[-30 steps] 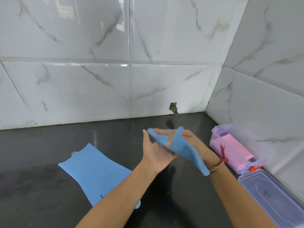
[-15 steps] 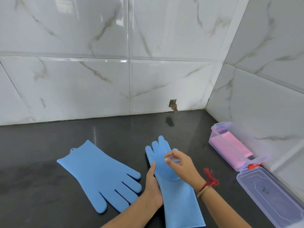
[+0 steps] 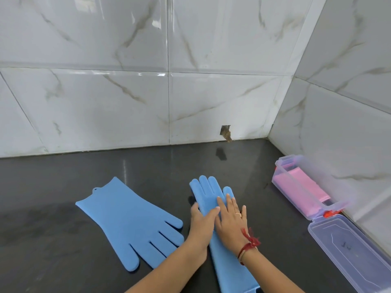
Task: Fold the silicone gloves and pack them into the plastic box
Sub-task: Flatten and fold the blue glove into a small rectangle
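Head view — glove [image 3: 213, 199] under both hands [image 3: 215, 220], lengthwise, fingertips toward wall.

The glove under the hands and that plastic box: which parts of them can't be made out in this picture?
Head view only:
- Right-hand blue glove: its palm is covered by the left hand and right hand; its cuff is cut off by the bottom edge.
- Plastic box: pink contents are blurred by the translucent wall, so what they are is unclear.
- Box lid: its near corner is cut off at the picture's edge.
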Motion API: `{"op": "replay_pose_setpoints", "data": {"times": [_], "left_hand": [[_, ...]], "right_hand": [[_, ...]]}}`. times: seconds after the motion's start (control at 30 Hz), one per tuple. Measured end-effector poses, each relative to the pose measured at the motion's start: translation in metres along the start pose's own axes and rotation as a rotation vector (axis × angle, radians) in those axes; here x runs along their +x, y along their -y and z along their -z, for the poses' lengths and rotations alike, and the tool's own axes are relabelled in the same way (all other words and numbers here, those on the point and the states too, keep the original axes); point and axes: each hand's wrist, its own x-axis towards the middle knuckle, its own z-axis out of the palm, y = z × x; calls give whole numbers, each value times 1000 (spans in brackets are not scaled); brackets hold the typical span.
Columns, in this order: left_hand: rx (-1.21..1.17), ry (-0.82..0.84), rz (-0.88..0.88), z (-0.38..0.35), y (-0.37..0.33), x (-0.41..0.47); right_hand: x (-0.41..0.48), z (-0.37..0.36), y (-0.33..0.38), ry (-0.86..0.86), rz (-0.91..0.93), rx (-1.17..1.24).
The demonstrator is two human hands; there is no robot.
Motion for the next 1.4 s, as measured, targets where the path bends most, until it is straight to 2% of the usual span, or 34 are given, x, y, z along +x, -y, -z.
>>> {"op": "replay_pose_setpoints", "data": {"times": [0.17,0.27,0.37,0.43,0.57,0.7,0.87,0.93,1.07,1.17,1.23,1.33,1.4], "left_hand": [[518,-26,-269,42,-5,14],[825,-3,-417,69,-4,22],[1234,-16,-424,97,-4,22],[1429,-14,-311,114,-3,16],[1469,97,-122,142,11,-10],[1539,46,-271,158,25,-23],[1694,-146,-460,149,21,-17],[1526,-232,-510,145,9,-14],[929,-294,-482,138,-19,-11],[443,-167,-360,126,-41,-18],[140,-45,-252,115,-53,-27],[-120,66,-209,98,-65,-43],[-158,126,-206,84,-67,-55]], "right_hand": [[10,-8,10,-33,84,-84],[11,-13,17,53,158,-44],[8,-17,13,127,169,-102],[5,-14,12,117,156,-131],[-6,-7,20,106,116,123],[-22,-4,32,180,170,241],[-29,2,50,216,248,342],[-32,5,56,205,257,428],[-39,17,59,121,142,747],[-46,27,55,-10,127,824],[-53,35,51,-41,119,897],[-68,41,44,103,288,969],[-78,38,45,213,404,992]]}}
